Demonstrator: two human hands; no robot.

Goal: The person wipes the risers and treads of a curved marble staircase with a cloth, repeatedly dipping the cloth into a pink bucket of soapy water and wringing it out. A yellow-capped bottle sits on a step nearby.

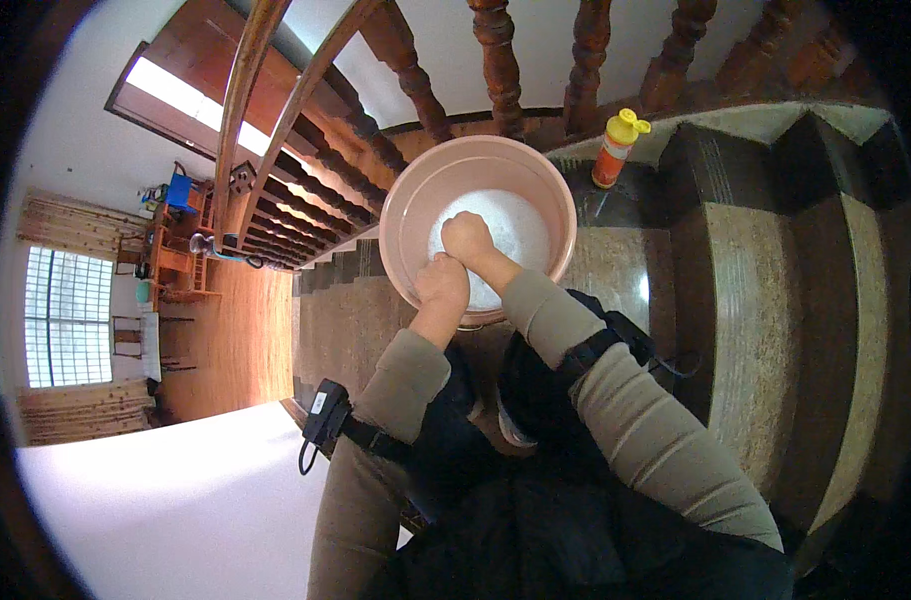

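Note:
A pink round basin (403, 180) stands on the stair landing in front of me, with white sudsy water (520, 225) in its bottom. My right hand (469, 240) is closed in a fist over the water. Just left of it and a little nearer to me, my left hand (442, 285) is closed too, its knuckles up against the right hand. Whatever the two hands grip, if anything, is hidden inside the fingers. Beyond the basin to the right stands a yellow bottle with an orange label (613, 150).
Wooden balusters (498, 65) line the far side, and a handrail (245, 110) runs down to the left. Dark-edged steps (745, 330) rise on the right; others (335, 320) descend left toward a room with a wooden floor (235, 340). A white wall (175, 510) is at the lower left.

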